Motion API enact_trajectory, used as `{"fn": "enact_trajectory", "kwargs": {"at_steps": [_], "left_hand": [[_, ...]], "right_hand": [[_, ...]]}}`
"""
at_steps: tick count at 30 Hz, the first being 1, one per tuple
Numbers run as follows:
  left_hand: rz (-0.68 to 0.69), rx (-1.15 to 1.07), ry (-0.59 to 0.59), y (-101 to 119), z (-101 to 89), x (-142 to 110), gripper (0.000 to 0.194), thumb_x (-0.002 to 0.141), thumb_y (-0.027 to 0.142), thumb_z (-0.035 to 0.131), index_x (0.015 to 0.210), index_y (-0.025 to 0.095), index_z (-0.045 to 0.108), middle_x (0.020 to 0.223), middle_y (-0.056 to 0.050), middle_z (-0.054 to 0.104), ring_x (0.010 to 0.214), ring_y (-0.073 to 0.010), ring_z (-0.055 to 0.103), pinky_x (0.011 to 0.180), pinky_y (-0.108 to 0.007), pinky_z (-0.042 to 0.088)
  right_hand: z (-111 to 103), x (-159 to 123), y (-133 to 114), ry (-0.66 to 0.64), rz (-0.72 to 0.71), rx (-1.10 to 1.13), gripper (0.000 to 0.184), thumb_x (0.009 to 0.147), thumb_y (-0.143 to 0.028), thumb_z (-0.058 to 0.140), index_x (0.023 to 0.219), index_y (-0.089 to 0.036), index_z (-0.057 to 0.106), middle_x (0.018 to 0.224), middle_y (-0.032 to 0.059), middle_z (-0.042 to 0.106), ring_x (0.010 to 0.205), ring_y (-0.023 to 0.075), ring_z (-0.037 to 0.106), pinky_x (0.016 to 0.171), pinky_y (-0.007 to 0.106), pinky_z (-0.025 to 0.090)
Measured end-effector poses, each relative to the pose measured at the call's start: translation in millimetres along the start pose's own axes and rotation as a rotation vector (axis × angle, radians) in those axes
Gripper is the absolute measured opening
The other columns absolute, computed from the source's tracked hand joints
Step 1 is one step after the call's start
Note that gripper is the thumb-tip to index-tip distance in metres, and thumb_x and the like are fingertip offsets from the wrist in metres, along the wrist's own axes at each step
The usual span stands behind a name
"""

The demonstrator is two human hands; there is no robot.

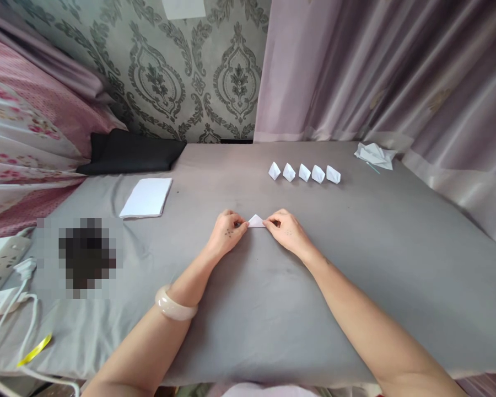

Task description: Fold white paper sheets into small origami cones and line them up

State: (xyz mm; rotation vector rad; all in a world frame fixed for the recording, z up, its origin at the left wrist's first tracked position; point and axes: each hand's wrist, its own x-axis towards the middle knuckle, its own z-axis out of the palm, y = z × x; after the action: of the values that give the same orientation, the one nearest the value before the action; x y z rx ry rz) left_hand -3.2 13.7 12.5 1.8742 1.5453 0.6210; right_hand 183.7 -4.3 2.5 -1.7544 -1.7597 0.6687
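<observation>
Between my two hands a small piece of folded white paper (255, 221) shows a peaked top and a straight lower edge. My left hand (228, 229) pinches its left corner between thumb and fingers. The right corner is pinched the same way by my right hand (287, 229). Both hands are low over the grey cloth, and the corners themselves are hidden under my fingertips. Beyond my right hand stands a row of several small folded white paper shapes (305, 172). A pale bangle (176, 304) circles my left wrist.
A stack of white paper (146, 197) lies at the left on the grey-covered table (273, 309), before a black cloth (136, 153). Crumpled white paper (375, 155) sits far right. White power strips (6, 256) with cables and a yellow strip (35, 349) occupy the left edge.
</observation>
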Motion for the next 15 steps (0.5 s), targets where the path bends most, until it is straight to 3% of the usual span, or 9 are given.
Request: {"fn": "enact_trajectory", "kwargs": {"at_steps": [15], "left_hand": [[-0.059, -0.010, 0.001, 2.0, 5.1, 3.8, 0.014, 0.075, 0.025, 0.059, 0.064, 0.016, 0.060, 0.097, -0.008, 0.055, 0.092, -0.0195, 0.053, 0.082, -0.032, 0.045]], "right_hand": [[-2.4, 7.0, -4.5, -0.050, 0.084, -0.036, 0.021, 0.077, -0.036, 0.060, 0.068, -0.020, 0.070, 0.096, 0.0027, 0.062, 0.084, 0.0172, 0.060, 0.076, 0.029, 0.043]]}}
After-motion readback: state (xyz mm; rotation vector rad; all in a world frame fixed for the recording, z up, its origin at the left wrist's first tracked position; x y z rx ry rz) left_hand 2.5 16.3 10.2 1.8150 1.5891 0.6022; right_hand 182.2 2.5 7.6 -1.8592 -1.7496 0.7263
